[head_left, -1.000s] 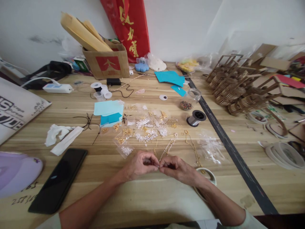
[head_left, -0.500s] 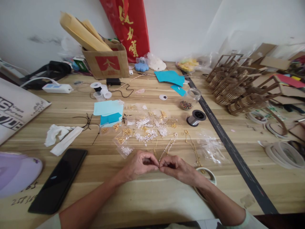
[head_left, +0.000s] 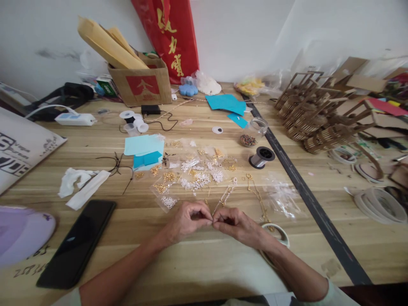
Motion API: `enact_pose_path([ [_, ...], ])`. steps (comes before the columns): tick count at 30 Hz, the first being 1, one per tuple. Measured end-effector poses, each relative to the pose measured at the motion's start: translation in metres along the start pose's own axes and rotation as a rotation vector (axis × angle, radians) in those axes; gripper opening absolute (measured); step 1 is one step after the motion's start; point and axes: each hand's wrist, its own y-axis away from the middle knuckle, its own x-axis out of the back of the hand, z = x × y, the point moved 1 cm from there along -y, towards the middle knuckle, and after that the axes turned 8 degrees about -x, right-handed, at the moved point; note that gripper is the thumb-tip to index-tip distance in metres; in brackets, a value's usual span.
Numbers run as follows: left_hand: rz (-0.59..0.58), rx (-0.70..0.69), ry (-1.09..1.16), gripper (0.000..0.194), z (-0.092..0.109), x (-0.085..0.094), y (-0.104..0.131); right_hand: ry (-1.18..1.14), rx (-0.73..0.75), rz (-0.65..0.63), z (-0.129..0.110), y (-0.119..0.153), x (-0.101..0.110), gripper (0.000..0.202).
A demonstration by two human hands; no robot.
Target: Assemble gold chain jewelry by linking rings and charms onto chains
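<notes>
My left hand (head_left: 190, 220) and my right hand (head_left: 234, 223) meet tip to tip above the wooden table, each closed in a pinch. Whatever sits between the fingertips is too small to make out. A silver chain (head_left: 224, 197) lies just beyond, its near end running down to my right fingertips. To the right a gold chain (head_left: 259, 199) stretches toward a roll of tape (head_left: 280, 233), which is partly hidden by my right forearm. Beyond my left hand lie small bags of gold findings (head_left: 162, 187) and silver findings (head_left: 200, 180).
A black phone (head_left: 78, 242) lies at left. A wire spool (head_left: 262, 158) and a jar of beads (head_left: 253, 131) stand beyond the chains. Small brown wooden baskets (head_left: 318, 114) crowd the right. At the back stand a cardboard box (head_left: 140, 85) and a red bag (head_left: 178, 42).
Both hands keep the same pinch at nearly the same spot. The whole view has shifted very slightly.
</notes>
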Motion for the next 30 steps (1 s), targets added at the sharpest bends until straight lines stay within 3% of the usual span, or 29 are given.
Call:
enact_pose_path([
  [12, 0.045, 0.107, 0.051, 0.007, 0.0015, -0.0025, 0.0005, 0.178, 0.074, 0.071, 0.0014, 0.0019, -0.0014, 0.014],
  [30, 0.028, 0.107, 0.044, 0.007, -0.0016, -0.0001, 0.0009, 0.234, 0.099, 0.14, 0.002, 0.0032, -0.0011, 0.014],
])
